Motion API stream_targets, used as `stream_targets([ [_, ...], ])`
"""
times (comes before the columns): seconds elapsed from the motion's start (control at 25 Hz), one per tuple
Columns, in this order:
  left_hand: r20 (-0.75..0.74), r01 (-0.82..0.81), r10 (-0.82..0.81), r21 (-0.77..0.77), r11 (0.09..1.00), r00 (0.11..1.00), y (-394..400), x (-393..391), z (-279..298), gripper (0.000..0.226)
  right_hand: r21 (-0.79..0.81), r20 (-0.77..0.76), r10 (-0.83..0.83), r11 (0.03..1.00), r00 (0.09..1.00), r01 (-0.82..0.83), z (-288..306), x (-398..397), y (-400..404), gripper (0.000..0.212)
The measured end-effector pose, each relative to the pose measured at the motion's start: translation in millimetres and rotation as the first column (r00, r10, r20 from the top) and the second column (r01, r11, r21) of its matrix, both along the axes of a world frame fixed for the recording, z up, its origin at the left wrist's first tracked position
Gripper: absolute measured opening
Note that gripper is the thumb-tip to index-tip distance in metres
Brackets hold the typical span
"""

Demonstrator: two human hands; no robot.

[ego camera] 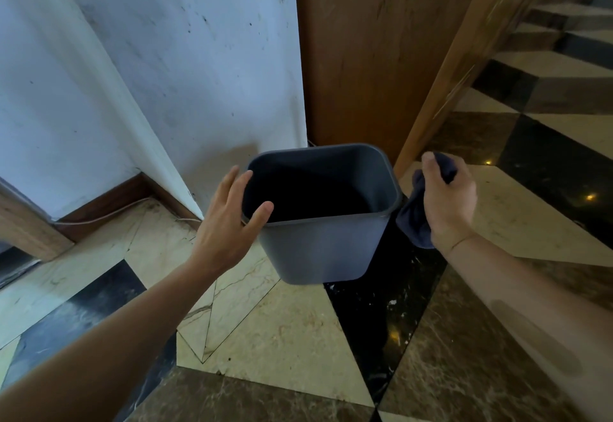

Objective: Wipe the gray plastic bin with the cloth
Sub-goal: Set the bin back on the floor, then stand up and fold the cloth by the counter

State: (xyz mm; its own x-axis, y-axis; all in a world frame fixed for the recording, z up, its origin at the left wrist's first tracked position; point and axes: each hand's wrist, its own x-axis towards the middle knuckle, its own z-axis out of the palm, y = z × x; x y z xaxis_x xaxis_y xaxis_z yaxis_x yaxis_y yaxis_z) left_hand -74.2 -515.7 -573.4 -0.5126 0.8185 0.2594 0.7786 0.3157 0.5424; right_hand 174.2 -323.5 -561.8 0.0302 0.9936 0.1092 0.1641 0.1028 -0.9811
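Note:
The gray plastic bin (318,249) stands on the marble floor at the foot of a wooden pillar, its mouth open and its inside dark. My left hand (229,219) is at the bin's front left corner with fingers spread; the thumb lies over the rim and the fingers reach up along the left side without closing on it. My right hand (447,202) hovers just right of the bin, fist closed on a dark blue cloth (414,219) that hangs below the hand beside the bin's right wall.
A white wall (166,73) with a dark skirting board rises to the left and behind. The wooden pillar (381,49) stands right behind the bin. A thin cable (109,214) runs along the skirting. Patterned marble floor (282,332) spreads in front and to the right.

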Motion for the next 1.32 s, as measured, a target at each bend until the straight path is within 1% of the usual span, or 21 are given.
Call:
stream_targets([
  [0.04, -0.07, 0.03, -0.024, 0.087, 0.996, 0.997, 5, 11, 14, 0.059, -0.028, -0.148, 0.048, 0.998, 0.988, -0.053, 17, -1, -5, 0.008],
  [0.08, -0.102, 0.095, -0.081, 0.141, 0.985, 0.991, 12, 26, 29, 0.051, -0.072, -0.291, 0.097, 0.99, 0.952, -0.123, 34, -5, -11, 0.007],
  [0.12, -0.095, 0.173, -0.16, 0.156, 0.973, 0.983, 21, 43, 46, 0.045, -0.116, -0.396, 0.135, 0.974, 0.908, -0.196, 53, -9, -16, 0.009],
  [0.16, -0.061, 0.249, -0.242, 0.145, 0.958, 0.968, 30, 60, 65, 0.044, -0.143, -0.463, 0.172, 0.954, 0.869, -0.265, 74, -13, -22, 0.011],
  [0.24, 0.066, 0.343, -0.352, 0.125, 0.931, 0.934, 44, 93, 108, 0.053, -0.164, -0.523, 0.227, 0.919, 0.822, -0.358, 116, -21, -37, 0.014],
  [0.32, 0.139, 0.352, -0.373, 0.152, 0.923, 0.917, 51, 114, 153, 0.056, -0.176, -0.52, 0.242, 0.908, 0.819, -0.38, 161, -26, -51, 0.017],
  [0.4, 0.141, 0.323, -0.354, 0.199, 0.925, 0.925, 52, 124, 208, 0.047, -0.193, -0.515, 0.226, 0.909, 0.827, -0.369, 214, -26, -60, 0.019],
  [0.52, 0.136, 0.316, -0.355, 0.241, 0.917, 0.925, 51, 126, 309, 0.029, -0.158, -0.532, 0.256, 0.907, 0.807, -0.391, 306, -16, -62, 0.019],
  [0.6, 0.125, 0.315, -0.348, 0.227, 0.922, 0.929, 52, 121, 381, 0.024, -0.15, -0.447, 0.322, 0.893, 0.835, -0.425, 365, -5, -59, 0.023],
  [0.68, 0.078, 0.323, -0.344, 0.203, 0.924, 0.936, 56, 114, 454, 0.023, -0.164, -0.298, 0.415, 0.865, 0.86, -0.475, 428, 6, -52, 0.022],
  [0.76, 0.056, 0.317, -0.333, 0.199, 0.927, 0.941, 58, 108, 530, 0.025, -0.199, -0.205, 0.513, 0.812, 0.834, -0.549, 498, 18, -45, 0.019],
  [0.8, 0.055, 0.308, -0.324, 0.201, 0.93, 0.944, 59, 106, 558, 0.025, -0.212, -0.179, 0.556, 0.784, 0.812, -0.583, 528, 23, -44, 0.017],
  [0.84, 0.053, 0.301, -0.319, 0.214, 0.929, 0.946, 60, 104, 594, 0.025, -0.207, -0.153, 0.606, 0.753, 0.781, -0.624, 563, 27, -39, 0.024],
  [0.92, 0.046, 0.289, -0.309, 0.239, 0.927, 0.95, 61, 102, 643, 0.027, -0.22, -0.11, 0.683, 0.692, 0.722, -0.688, 611, 33, -35, 0.049],
  [0.96, 0.037, 0.29, -0.309, 0.254, 0.923, 0.95, 58, 101, 678, 0.027, -0.232, -0.096, 0.695, 0.681, 0.713, -0.695, 644, 35, -34, 0.052],
  [1.04, 0.026, 0.316, -0.334, 0.257, 0.913, 0.942, 52, 102, 731, 0.028, -0.22, -0.033, 0.674, 0.715, 0.738, -0.663, 697, 37, -39, 0.043],
  [1.08, 0.009, 0.333, -0.347, 0.257, 0.907, 0.938, 49, 103, 754, 0.028, -0.2, 0.037, 0.654, 0.746, 0.756, -0.636, 722, 38, -43, 0.036],
  [1.16, -0.004, 0.35, -0.361, 0.261, 0.9, 0.932, 42, 101, 794, 0.027, -0.15, 0.232, 0.592, 0.806, 0.772, -0.573, 764, 43, -45, 0.023],
  [1.2, -0.007, 0.357, -0.367, 0.251, 0.9, 0.93, 39, 100, 809, 0.027, -0.118, 0.333, 0.561, 0.822, 0.758, -0.557, 780, 45, -47, 0.019],
  [1.28, -0.004, 0.37, -0.381, 0.255, 0.893, 0.924, 33, 98, 831, 0.026, -0.001, 0.527, 0.468, 0.835, 0.709, -0.551, 807, 50, -47, 0.008],
  [1.32, 0.016, 0.364, -0.383, 0.272, 0.891, 0.924, 30, 97, 838, 0.026, 0.063, 0.563, 0.417, 0.839, 0.713, -0.541, 818, 51, -47, 0.007],
])
